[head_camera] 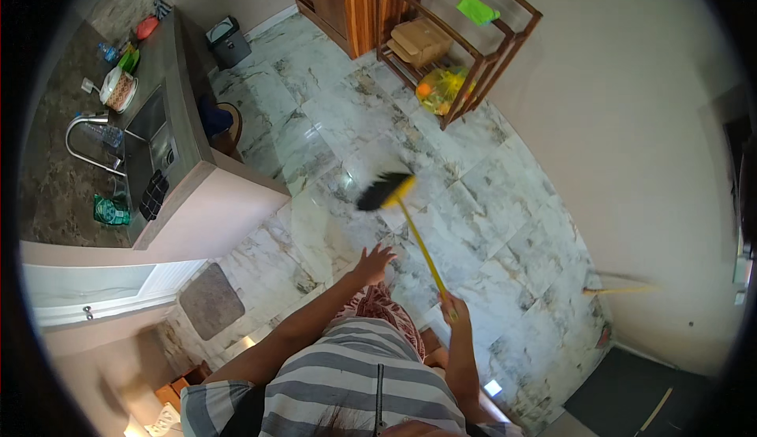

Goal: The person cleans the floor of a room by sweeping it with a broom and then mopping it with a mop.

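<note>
My right hand (453,308) is closed around the yellow handle of a broom (423,246). The broom's black-bristled head (385,191) is over the marbled tile floor ahead of me; whether it touches the tiles I cannot tell. With fingers spread and nothing in it, my left hand (374,264) hovers in front of my body, to the left of the handle.
A sink counter (204,168) juts in from the left, with a grey bin (228,44) beyond it. Ahead on the right stands a wooden rack (473,53) holding a cardboard box (421,41) and a yellow bag (443,89). A grey mat (212,301) lies at left.
</note>
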`<move>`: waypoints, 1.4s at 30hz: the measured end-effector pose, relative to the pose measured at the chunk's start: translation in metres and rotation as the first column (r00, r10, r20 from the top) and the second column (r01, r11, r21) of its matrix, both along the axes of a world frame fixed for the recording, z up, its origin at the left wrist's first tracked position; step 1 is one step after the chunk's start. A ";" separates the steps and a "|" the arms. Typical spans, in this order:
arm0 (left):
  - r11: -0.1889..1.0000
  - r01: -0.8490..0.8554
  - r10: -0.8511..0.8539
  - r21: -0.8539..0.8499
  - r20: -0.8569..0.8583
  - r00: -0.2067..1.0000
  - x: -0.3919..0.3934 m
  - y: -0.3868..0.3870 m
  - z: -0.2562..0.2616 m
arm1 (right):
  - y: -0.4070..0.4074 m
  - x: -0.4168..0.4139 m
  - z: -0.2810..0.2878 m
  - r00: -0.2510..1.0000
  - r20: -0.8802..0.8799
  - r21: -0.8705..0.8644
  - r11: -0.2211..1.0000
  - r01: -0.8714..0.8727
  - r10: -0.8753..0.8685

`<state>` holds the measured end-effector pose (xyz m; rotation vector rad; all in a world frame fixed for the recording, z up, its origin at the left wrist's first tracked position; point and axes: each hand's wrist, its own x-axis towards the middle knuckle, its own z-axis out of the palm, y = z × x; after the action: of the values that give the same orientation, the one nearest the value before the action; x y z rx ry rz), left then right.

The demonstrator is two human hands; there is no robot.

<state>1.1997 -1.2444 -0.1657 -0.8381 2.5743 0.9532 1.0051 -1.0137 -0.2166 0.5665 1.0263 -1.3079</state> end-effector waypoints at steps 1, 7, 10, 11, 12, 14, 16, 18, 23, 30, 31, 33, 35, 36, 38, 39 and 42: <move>0.997 0.049 -0.049 0.061 0.006 0.999 -0.005 -0.001 0.009 | 0.023 -0.008 0.030 0.993 -0.078 0.015 0.996 -0.084 0.085; 0.989 0.073 -0.072 0.127 -0.012 0.997 -0.035 -0.038 0.003 | 0.036 -0.014 0.045 0.782 -0.532 0.352 0.925 -0.144 0.324; 0.991 0.086 -0.084 0.105 -0.025 0.996 -0.047 -0.072 -0.006 | -0.030 0.019 0.062 0.166 -0.513 0.808 0.539 -0.236 0.842; 0.990 0.098 -0.094 0.102 -0.042 0.995 -0.056 -0.085 -0.005 | -0.035 0.021 0.057 0.181 -0.517 0.807 0.547 -0.222 0.836; 0.988 0.128 -0.128 0.086 -0.004 0.992 -0.058 -0.102 -0.001 | -0.056 0.038 0.083 0.041 -0.578 0.783 0.568 -0.254 0.815; 0.988 0.126 -0.128 0.088 0.007 0.992 -0.064 -0.140 0.013 | -0.104 0.056 0.129 -0.091 -0.623 0.765 0.581 -0.277 0.777; 0.998 0.040 -0.034 0.057 -0.107 0.994 -0.067 -0.171 0.005 | -0.153 0.061 0.151 0.500 -0.633 0.377 0.799 -0.468 0.591; 0.999 -0.021 0.025 0.035 -0.135 0.991 -0.064 -0.210 -0.012 | -0.215 0.054 0.150 0.493 -0.761 0.117 0.836 -0.535 0.422; 0.997 0.013 -0.014 -0.071 -0.014 1.000 -0.052 -0.306 -0.023 | -0.389 0.025 0.008 0.772 -0.501 -0.105 0.858 -0.503 0.392; 0.979 0.187 -0.181 -0.078 0.078 0.980 -0.066 -0.361 -0.026 | -0.505 -0.002 -0.060 0.985 -0.161 -0.126 0.989 -0.079 0.058; 0.989 0.134 -0.132 -0.067 0.028 0.991 -0.062 -0.364 -0.030 | -0.486 -0.013 -0.054 0.999 -0.012 -0.148 0.988 0.045 -0.047; 0.992 0.119 -0.121 -0.031 -0.047 0.992 -0.078 -0.352 -0.031 | -0.412 -0.039 -0.066 0.990 0.098 -0.268 0.955 0.129 -0.106; 0.990 0.143 -0.142 0.019 -0.051 0.989 -0.086 -0.346 -0.031 | -0.348 -0.041 -0.031 0.720 -0.692 -0.195 0.951 -0.241 0.041; 0.974 0.223 -0.220 0.051 -0.057 0.974 -0.121 -0.324 -0.013 | -0.287 -0.057 -0.055 0.938 0.107 -0.306 0.887 0.346 -0.329; 0.969 0.240 -0.236 0.053 -0.070 0.969 -0.129 -0.317 -0.012 | -0.240 -0.059 -0.021 0.850 0.145 -0.076 0.851 0.520 -0.507; 0.959 0.278 -0.273 0.058 -0.086 0.958 -0.139 -0.312 -0.011 | -0.215 -0.061 -0.008 0.816 0.173 -0.062 0.821 0.567 -0.551; 0.935 0.346 -0.338 0.075 -0.098 0.936 -0.174 -0.294 0.006 | -0.169 -0.066 0.017 0.814 -0.037 0.025 0.813 0.581 -0.580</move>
<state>1.0256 -1.5381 -0.1595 -0.3126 2.6028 1.0035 0.9390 -1.1829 -0.1999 0.9434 0.9303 -1.8420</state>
